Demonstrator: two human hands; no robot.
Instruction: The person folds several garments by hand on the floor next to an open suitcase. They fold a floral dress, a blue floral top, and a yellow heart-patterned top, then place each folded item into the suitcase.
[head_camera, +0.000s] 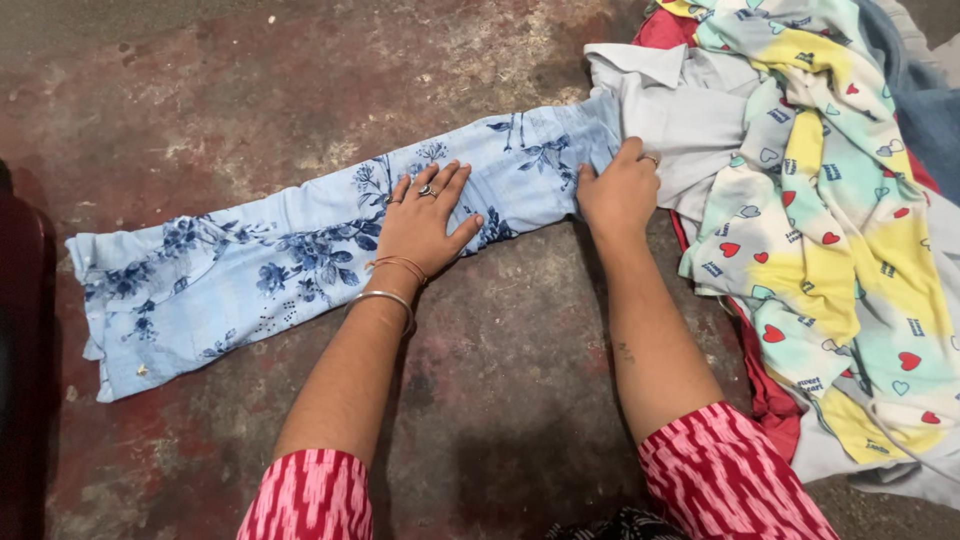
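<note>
A light blue garment with a dark blue flower print (250, 265) lies stretched out on the worn red floor, folded lengthwise into a long strip. My left hand (423, 222) presses flat on its middle, fingers spread, with rings and bangles on it. My right hand (620, 190) grips the garment's right end, where it meets the pile of clothes, fingers curled into the cloth.
A heap of clothes sits at the right: a pale grey shirt (690, 110), a pastel cloth with hearts (830, 230), red fabric (770, 400) beneath and blue denim (930, 110) at the back. A dark object (20, 350) stands at the left edge.
</note>
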